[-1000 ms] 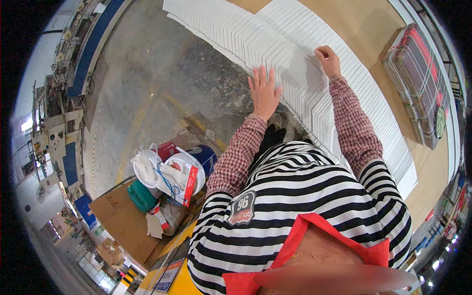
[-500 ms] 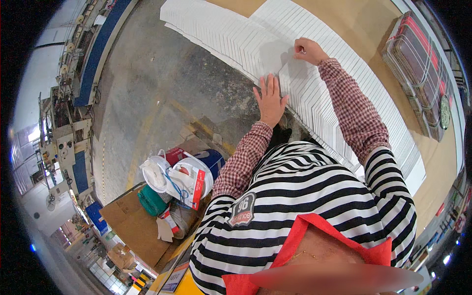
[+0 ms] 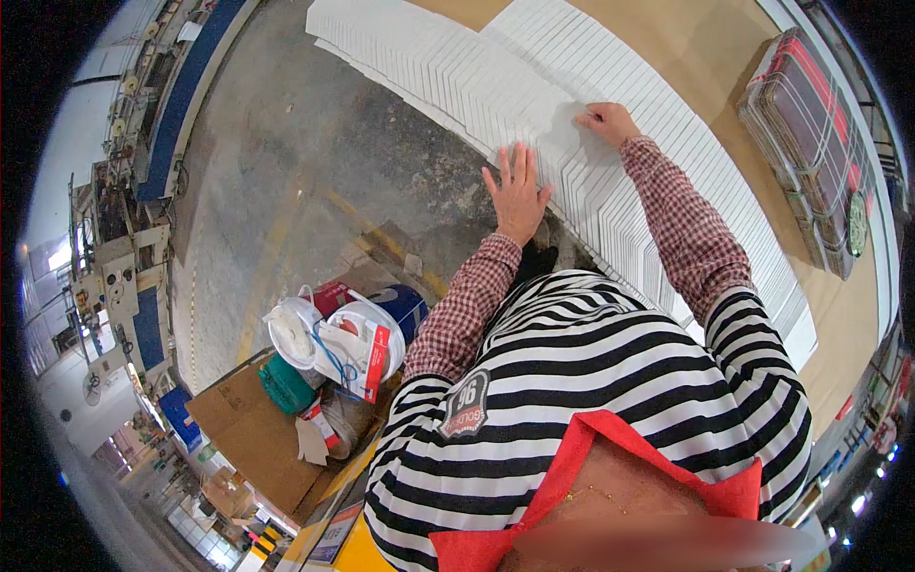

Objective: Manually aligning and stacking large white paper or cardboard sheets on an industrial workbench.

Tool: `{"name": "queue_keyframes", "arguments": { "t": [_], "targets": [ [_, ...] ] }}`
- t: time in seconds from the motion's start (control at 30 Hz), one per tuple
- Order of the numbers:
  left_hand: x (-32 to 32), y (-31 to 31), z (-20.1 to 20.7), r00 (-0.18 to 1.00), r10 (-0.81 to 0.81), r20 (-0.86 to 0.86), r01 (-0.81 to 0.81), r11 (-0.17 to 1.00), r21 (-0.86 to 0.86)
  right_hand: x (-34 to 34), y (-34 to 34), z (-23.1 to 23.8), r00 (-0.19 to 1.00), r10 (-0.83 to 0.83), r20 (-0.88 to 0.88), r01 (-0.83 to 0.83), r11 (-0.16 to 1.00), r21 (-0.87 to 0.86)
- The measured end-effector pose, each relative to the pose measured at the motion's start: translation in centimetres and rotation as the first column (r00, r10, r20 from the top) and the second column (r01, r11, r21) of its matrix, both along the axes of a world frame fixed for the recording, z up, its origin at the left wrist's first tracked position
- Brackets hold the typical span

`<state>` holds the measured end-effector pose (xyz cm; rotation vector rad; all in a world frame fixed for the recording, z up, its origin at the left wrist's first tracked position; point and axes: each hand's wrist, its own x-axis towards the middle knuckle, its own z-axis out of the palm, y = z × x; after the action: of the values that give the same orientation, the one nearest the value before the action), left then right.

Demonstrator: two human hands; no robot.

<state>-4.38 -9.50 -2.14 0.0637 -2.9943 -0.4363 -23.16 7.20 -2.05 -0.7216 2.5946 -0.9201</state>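
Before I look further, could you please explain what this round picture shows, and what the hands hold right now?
No robot here: a person works bare-handed. A wide fisheye camera worn on the head looks down, so straight edges bend. Many white sheets overlap on a brown surface; a strapped stack lies farther right. The left hand spreads open at the sheets' near edge, holding nothing visible. The right hand is curled over the sheets; I cannot tell whether it pinches one.

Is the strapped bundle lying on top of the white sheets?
No, the strapped bundle lies on the brown surface, apart from the white sheets.
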Motion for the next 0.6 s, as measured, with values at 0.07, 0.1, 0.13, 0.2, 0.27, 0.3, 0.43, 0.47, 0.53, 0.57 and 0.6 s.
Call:
{"name": "queue_keyframes", "arguments": {
  "t": [0.07,0.1,0.13,0.2,0.27,0.3,0.43,0.47,0.53,0.57,0.6],
  "targets": [
    [0.0,0.3,0.2,1.0,0.004,0.002,-0.004,1.0,0.016,0.2,-0.1,0.3,1.0,0.014,0.001,-0.014,0.998,0.057],
    [0.0,0.4,0.2,1.0,0.012,0.013,-0.012,0.999,0.032,0.4,-0.1,0.4,1.0,0.012,-0.008,-0.012,0.998,0.057],
    [0.0,0.5,0.3,1.0,0.014,0.006,-0.014,0.999,0.031,0.9,-0.1,0.7,0.996,-0.066,-0.059,0.06,0.994,-0.096],
    [-0.2,0.8,0.4,1.0,0.016,0.014,-0.016,1.0,0.007,0.4,-0.4,1.5,0.984,-0.145,-0.1,0.116,0.96,-0.253],
    [-0.2,1.0,0.4,1.0,-0.006,0.004,0.006,1.0,0.004,-0.2,-0.5,1.5,0.867,0.095,-0.49,-0.22,0.954,-0.204],
    [-0.2,1.1,0.4,1.0,-0.025,-0.009,0.025,1.0,0.002,-0.5,-0.6,1.5,0.869,0.092,-0.486,-0.216,0.955,-0.206],
    [0.2,0.7,-0.1,1.0,0.004,0.003,-0.004,1.0,0.023,-1.7,-1.0,3.2,0.944,0.221,-0.243,-0.25,0.963,-0.096],
    [0.2,0.6,0.0,1.0,-0.016,0.008,0.015,0.997,0.076,-1.7,-0.9,3.6,0.981,0.186,0.047,-0.181,0.978,-0.101],
    [0.3,0.6,0.2,0.999,-0.039,0.014,0.037,0.99,0.133,-1.4,0.8,2.5,0.982,0.167,0.091,-0.171,0.985,0.035],
    [0.3,0.6,0.3,0.999,-0.047,0.02,0.045,0.994,0.104,-1.3,1.3,2.1,0.981,0.146,0.129,-0.167,0.971,0.17],
    [0.2,0.6,0.3,0.998,-0.055,0.027,0.053,0.996,0.075,-0.7,1.6,1.4,0.981,0.145,0.132,-0.167,0.971,0.173]
  ]
}}
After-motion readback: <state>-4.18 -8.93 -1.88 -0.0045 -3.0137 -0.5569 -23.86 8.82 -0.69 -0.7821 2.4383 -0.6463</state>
